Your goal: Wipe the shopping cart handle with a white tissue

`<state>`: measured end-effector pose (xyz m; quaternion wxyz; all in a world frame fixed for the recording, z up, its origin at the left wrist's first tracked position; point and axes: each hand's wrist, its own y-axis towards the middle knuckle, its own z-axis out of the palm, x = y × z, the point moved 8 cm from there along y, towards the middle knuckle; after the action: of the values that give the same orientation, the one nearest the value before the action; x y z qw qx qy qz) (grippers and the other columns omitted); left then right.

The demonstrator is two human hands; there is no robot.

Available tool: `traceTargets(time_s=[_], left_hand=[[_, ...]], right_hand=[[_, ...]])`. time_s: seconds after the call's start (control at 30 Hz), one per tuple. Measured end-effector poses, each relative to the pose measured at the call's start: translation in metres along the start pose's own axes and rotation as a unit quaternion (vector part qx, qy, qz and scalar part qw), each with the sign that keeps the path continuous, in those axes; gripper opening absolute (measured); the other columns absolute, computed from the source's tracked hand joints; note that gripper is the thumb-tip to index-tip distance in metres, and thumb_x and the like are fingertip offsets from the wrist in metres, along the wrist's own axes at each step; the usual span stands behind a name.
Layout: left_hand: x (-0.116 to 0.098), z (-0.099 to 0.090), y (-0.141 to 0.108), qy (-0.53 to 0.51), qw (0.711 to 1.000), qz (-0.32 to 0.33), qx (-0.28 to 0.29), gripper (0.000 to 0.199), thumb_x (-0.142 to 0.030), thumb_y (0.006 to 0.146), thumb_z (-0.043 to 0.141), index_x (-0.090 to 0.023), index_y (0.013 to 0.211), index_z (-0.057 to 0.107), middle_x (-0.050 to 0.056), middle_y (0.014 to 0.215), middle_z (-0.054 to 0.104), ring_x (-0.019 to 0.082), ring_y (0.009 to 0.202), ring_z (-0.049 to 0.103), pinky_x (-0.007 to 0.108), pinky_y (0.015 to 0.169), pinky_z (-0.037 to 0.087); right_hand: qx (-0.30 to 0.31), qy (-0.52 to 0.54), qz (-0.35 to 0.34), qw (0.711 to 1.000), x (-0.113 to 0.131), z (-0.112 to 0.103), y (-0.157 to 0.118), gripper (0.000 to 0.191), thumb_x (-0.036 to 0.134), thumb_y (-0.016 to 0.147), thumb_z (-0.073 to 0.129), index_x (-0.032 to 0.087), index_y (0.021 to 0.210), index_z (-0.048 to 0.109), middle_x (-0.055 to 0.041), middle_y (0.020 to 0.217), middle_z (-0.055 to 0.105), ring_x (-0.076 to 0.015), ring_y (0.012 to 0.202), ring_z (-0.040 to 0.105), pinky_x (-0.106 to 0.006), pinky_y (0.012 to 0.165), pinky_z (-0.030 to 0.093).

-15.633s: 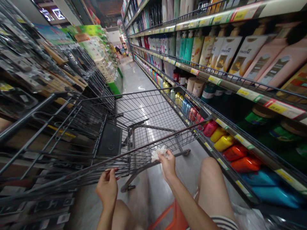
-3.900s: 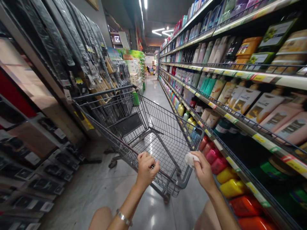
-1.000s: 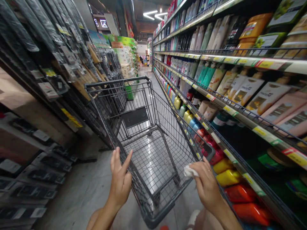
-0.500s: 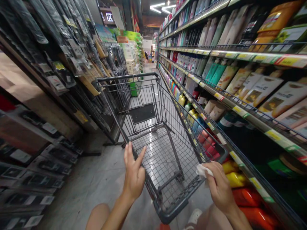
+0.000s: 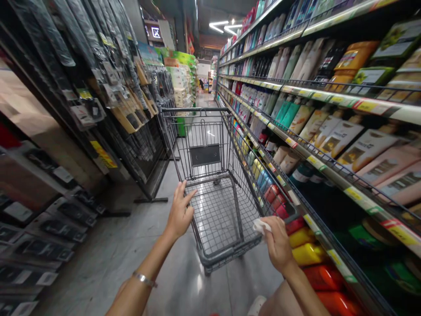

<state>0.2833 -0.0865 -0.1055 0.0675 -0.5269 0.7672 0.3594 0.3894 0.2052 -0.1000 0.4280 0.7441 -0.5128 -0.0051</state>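
One crumpled tissue [image 5: 262, 225] pinched in the right hand [image 5: 278, 242], by the near right corner of a shopping cart [image 5: 205, 155], left hand [image 5: 180, 213] spread at the cart's left side, pump bottles [image 5: 353, 148] shelved to its right, packaged goods [image 5: 130, 109] hung to its left.

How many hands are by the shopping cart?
2. The left hand is at a side rail of the shopping cart, fingers spread. The right hand is by the corner nearest the bottles, pinching a crumpled white tissue.
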Motion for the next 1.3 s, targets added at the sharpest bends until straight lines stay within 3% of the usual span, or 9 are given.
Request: traceTargets(time_s=[0.17,0.33,0.4,0.6,0.8,0.9,1.03,1.17,1.3], left_hand=[[0.001,-0.010,0.028,0.056,0.995,-0.053,0.065,0.041,-0.025,0.085,0.039,-0.017,0.118,0.062,0.010,0.146,0.041,0.032,0.139,0.027,0.058,0.112,0.025],[-0.057,-0.013,0.011,0.053,0.991,0.072,0.096,0.039,-0.036,0.094,0.031,-0.023,0.105,0.067,0.004,0.112,0.067,0.024,0.127,0.043,0.055,0.113,0.025],[-0.064,-0.008,0.001,0.081,0.985,0.103,0.109,0.036,-0.039,0.093,0.036,-0.023,0.099,0.067,0.003,0.098,0.069,0.023,0.117,0.050,0.054,0.113,0.024],[-0.033,0.009,0.016,0.144,0.977,0.097,0.125,0.034,-0.034,0.089,0.048,-0.020,0.120,0.052,0.006,0.099,0.063,0.019,0.097,0.058,0.046,0.106,0.035],[-0.017,0.022,0.047,0.174,0.973,0.079,0.130,0.034,-0.030,0.080,0.061,-0.020,0.111,0.052,0.005,0.097,0.058,0.022,0.098,0.053,0.044,0.102,0.035],[-0.014,0.025,0.052,0.187,0.972,0.069,0.123,0.033,-0.031,0.080,0.060,-0.020,0.110,0.052,0.006,0.097,0.056,0.024,0.099,0.051,0.044,0.099,0.036],[-0.013,0.025,0.055,0.189,0.973,0.066,0.114,0.029,-0.027,0.081,0.058,-0.020,0.108,0.052,0.007,0.097,0.055,0.025,0.097,0.049,0.042,0.093,0.039],[-0.012,0.023,0.057,0.186,0.974,0.069,0.108,0.028,-0.021,0.080,0.056,-0.020,0.108,0.053,0.008,0.098,0.055,0.025,0.098,0.048,0.042,0.092,0.038],[-0.012,0.023,0.057,0.188,0.974,0.065,0.105,0.022,-0.029,0.086,0.049,-0.020,0.105,0.054,0.007,0.095,0.055,0.024,0.096,0.049,0.041,0.091,0.038]], right_hand=[[-0.001,0.009,-0.005,1.000,0.011,0.025,0.026,0.021,0.020,0.095,0.034,0.021,0.098,0.055,-0.0038,0.087,0.058,-0.0196,0.084,0.051,-0.036,0.080,0.036],[0.008,0.006,0.002,1.000,0.012,0.056,0.057,0.023,0.022,0.095,0.033,0.020,0.097,0.056,-0.0050,0.088,0.059,-0.0203,0.086,0.052,-0.035,0.081,0.035],[0.013,-0.001,0.010,1.000,0.008,0.067,0.072,0.024,0.021,0.094,0.033,0.019,0.096,0.057,-0.0057,0.088,0.060,-0.0208,0.086,0.052,-0.035,0.081,0.036],[0.028,0.012,0.052,0.998,0.016,0.105,0.115,0.024,0.014,0.090,0.036,0.018,0.095,0.059,-0.0077,0.090,0.063,-0.0224,0.088,0.054,-0.035,0.083,0.038],[0.111,0.020,-0.077,0.991,0.067,0.154,0.129,0.037,0.005,0.084,0.039,0.019,0.112,0.058,-0.0089,0.104,0.060,-0.0230,0.100,0.051,-0.037,0.091,0.039],[0.130,-0.016,-0.086,0.988,0.044,0.149,0.131,0.039,0.002,0.083,0.037,0.016,0.112,0.058,-0.0110,0.102,0.059,-0.0235,0.097,0.050,-0.037,0.090,0.040],[0.111,-0.074,-0.079,0.988,-0.011,0.112,0.129,0.038,0.001,0.082,0.035,0.013,0.108,0.060,-0.0127,0.099,0.057,-0.0241,0.095,0.049,-0.039,0.088,0.042],[0.107,-0.091,-0.127,0.982,-0.038,0.082,0.125,0.039,0.002,0.082,0.037,0.018,0.108,0.061,-0.0114,0.105,0.058,-0.0239,0.103,0.049,-0.041,0.094,0.040],[-0.014,-0.090,-0.039,0.995,-0.073,0.046,0.131,0.038,0.005,0.078,0.038,0.017,0.105,0.063,-0.0128,0.105,0.060,-0.0259,0.104,0.050,-0.046,0.095,0.039]])
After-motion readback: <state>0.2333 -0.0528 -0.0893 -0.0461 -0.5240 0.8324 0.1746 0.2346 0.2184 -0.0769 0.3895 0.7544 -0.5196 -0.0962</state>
